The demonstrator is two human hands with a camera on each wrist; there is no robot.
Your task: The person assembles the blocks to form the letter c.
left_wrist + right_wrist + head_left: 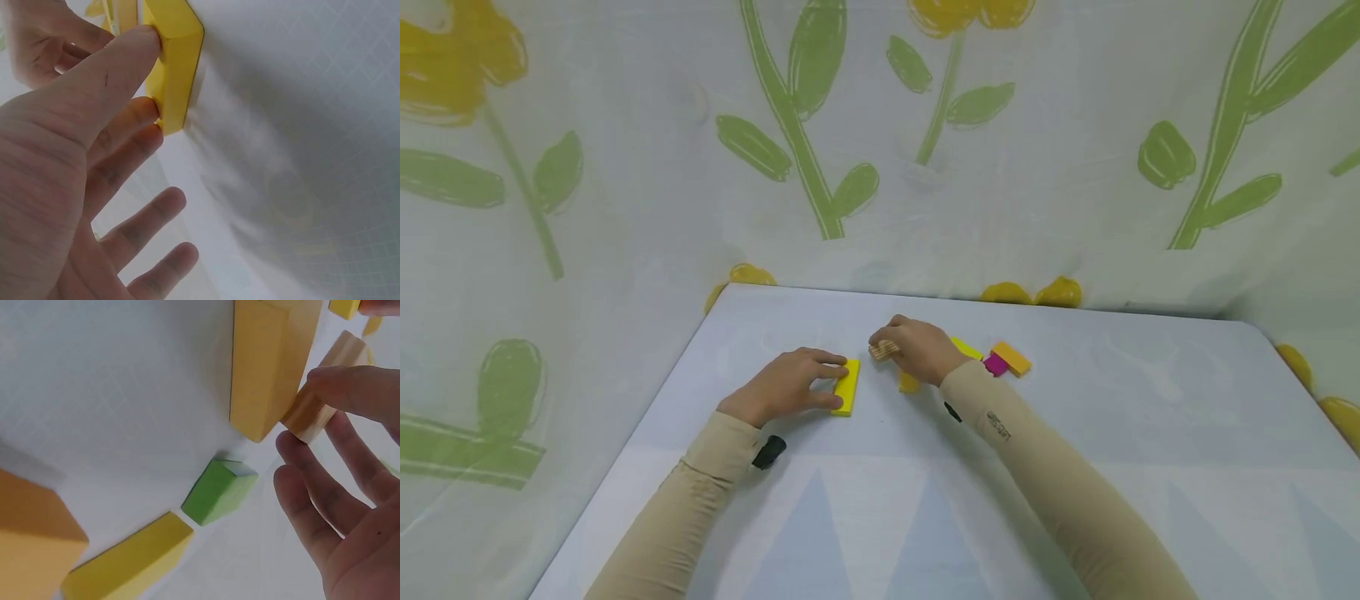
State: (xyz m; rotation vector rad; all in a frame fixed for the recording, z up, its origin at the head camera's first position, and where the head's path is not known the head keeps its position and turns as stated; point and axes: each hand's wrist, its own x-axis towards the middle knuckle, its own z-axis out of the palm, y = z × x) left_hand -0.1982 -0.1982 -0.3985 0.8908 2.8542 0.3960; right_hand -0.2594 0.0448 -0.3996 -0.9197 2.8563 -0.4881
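On the white table a yellow rectangular block point(847, 390) lies flat. My left hand point(790, 385) pinches it between thumb and front fingers, while the other two fingers spread free in the left wrist view. Just right of it, my right hand point(921, 346) grips a small striped wooden block point(307, 417) with thumb and fingers, tilted. A light orange block point(265, 369) stands close by that wooden block in the right wrist view; whether they touch I cannot tell. In the head view, part of this orange block point(908, 383) shows under the right hand.
Right of the right hand lie a second yellow block point(966, 348), a magenta block point(995, 364) and an orange block point(1011, 358). A green block point(215, 494) appears only in the right wrist view. Flower-printed cloth point(647, 167) hangs behind the table's far edge.
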